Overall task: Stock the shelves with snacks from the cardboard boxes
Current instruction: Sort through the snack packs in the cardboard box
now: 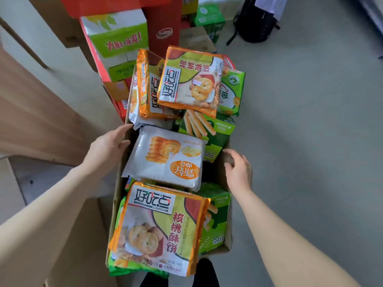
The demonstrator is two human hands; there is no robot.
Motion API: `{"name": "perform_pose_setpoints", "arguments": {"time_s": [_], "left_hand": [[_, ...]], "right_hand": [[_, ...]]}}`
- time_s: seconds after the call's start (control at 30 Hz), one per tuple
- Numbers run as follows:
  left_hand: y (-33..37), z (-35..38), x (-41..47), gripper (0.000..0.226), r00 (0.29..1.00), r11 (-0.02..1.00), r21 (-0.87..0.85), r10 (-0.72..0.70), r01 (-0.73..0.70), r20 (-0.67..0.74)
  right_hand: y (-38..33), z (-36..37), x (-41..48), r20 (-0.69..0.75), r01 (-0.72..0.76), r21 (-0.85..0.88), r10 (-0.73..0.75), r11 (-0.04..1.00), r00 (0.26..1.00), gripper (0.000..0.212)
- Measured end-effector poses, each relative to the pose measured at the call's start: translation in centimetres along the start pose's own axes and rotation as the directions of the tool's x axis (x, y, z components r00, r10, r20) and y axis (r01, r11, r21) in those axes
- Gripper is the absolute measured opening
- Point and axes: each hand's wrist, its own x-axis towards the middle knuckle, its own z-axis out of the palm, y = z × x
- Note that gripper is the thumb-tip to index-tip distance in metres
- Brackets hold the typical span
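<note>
An open cardboard box (pixel 118 184) stands on the floor below me, filled with snacks. A white cookie pack (pixel 170 158) lies in its middle. One orange-and-green walnut cookie pack (pixel 161 228) lies at the near end and another (pixel 190 79) at the far end, with an orange pack (pixel 145 85) standing on edge beside it. Green biscuit-stick boxes (pixel 217 133) fill the right side. My left hand (pixel 105 150) touches the box's left rim with its fingers nearly straight. My right hand (pixel 240 172) pinches the right rim between thumb and curled fingers.
Beyond the box stand stacked cartons: a green-and-white one (pixel 118 36), a red one (pixel 163 30) and small green ones (pixel 209 19). A black backpack (pixel 257 21) sits at the back right. A wooden panel (pixel 31 112) runs along the left, with another cardboard box (pixel 78 235) near me. Grey floor (pixel 310 141) lies to the right.
</note>
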Motion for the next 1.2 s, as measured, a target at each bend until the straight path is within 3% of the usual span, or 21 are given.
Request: {"name": "perform_pose_setpoints", "arguments": {"time_s": [0.1,0.27,0.67,1.0,1.2], "left_hand": [[-0.3,0.4,0.3,0.054,0.998,0.998,-0.033,-0.061,0.061,-0.001],[-0.5,0.5,0.5,0.066,0.998,0.999,-0.041,-0.028,0.025,-0.061],[0.8,0.4,-3.8,0.062,0.996,0.997,-0.055,-0.066,0.063,-0.061],[7.8,1.3,-7.7,0.067,0.998,0.998,0.018,0.067,-0.067,0.018],[16.7,2.6,-8.3,0.056,0.959,0.959,0.015,0.281,-0.282,0.023]], "right_hand": [[0.5,0.3,0.8,0.010,-0.019,0.002,0.019,1.000,1.000,0.044],[0.1,0.4,1.6,0.024,-0.025,-0.047,0.026,0.999,0.999,0.052],[1.1,-1.4,-2.7,-0.009,-0.087,-0.012,0.087,0.996,0.996,0.054],[7.1,-6.3,-7.5,-0.089,-0.206,0.043,0.209,0.978,0.974,0.057],[12.0,-11.9,-9.0,-0.182,-0.291,0.094,0.304,0.952,0.935,0.057]]}}
